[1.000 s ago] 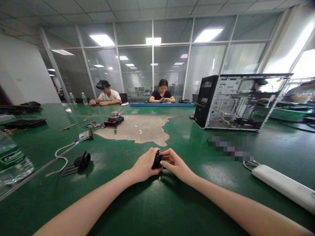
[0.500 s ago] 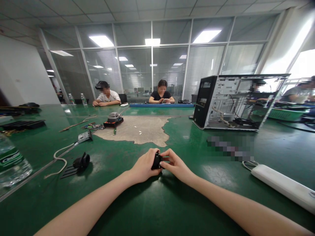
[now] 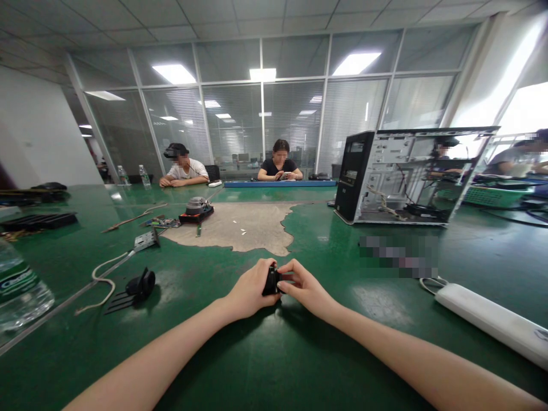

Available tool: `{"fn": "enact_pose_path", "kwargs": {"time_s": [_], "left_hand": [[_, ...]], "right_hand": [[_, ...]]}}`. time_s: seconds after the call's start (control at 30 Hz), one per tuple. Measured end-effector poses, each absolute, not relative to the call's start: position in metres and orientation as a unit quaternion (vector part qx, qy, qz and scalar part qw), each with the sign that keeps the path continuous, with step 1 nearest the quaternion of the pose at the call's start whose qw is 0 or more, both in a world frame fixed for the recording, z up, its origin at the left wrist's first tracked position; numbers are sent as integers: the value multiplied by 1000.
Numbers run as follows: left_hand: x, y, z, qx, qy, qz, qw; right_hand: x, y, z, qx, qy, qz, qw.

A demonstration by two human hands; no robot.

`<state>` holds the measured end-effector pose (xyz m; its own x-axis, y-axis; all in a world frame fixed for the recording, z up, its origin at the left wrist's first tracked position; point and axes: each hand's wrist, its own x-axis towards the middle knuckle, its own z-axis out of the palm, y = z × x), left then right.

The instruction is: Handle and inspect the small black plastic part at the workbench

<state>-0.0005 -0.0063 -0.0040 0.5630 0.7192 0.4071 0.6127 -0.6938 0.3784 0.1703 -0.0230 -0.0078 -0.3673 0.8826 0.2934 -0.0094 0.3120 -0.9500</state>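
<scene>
Change since the earlier frames: almost none. Both hands and the part between them keep their place; only the view has drifted slightly, so the far things sit a touch higher.

Item in hand: small black part [image 3: 271,281], held just above the green surface [image 3: 265,365], near the middle, in front of the person.

Left hand [image 3: 250,292]: fingers curled and closed around the left side of the black part.

Right hand [image 3: 305,287]: thumb and fingertips pinched on the right face of the same part; what they pinch is too small to tell.

Step in hand, as a judgement: fitting or working loose a small piece on the part, the left hand steadying, the right doing the fine work.

Next move calls for: a firm hold by the left hand and a small, careful turn or pull by the right fingertips, without letting the part slip.

Nearby:
- black fan piece [image 3: 141,283], left, well apart.
- white cable [image 3: 103,268], left.
- water bottle [image 3: 19,291], far left edge.
- power strip [image 3: 492,319], right.
- open computer case [image 3: 406,174], far right, upright.
- worn bare patch [image 3: 240,228] in the surface, beyond the hands.
- two people seated at the far end.
</scene>
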Motion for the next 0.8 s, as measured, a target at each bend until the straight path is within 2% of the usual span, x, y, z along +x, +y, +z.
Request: {"fn": "enact_pose_path", "kwargs": {"time_s": [0.27, 0.5, 0.8], "left_hand": [[-2, -4, -7, 874, 393, 269, 98], [0, -9, -5, 881, 382, 269, 77], [1, -12, -4, 881, 378, 273, 78]], "right_hand": [[176, -19, -10, -397, -647, 422, 495], [172, -12, -7, -375, -637, 507, 443], [172, -16, -5, -365, -634, 509, 453]]}}
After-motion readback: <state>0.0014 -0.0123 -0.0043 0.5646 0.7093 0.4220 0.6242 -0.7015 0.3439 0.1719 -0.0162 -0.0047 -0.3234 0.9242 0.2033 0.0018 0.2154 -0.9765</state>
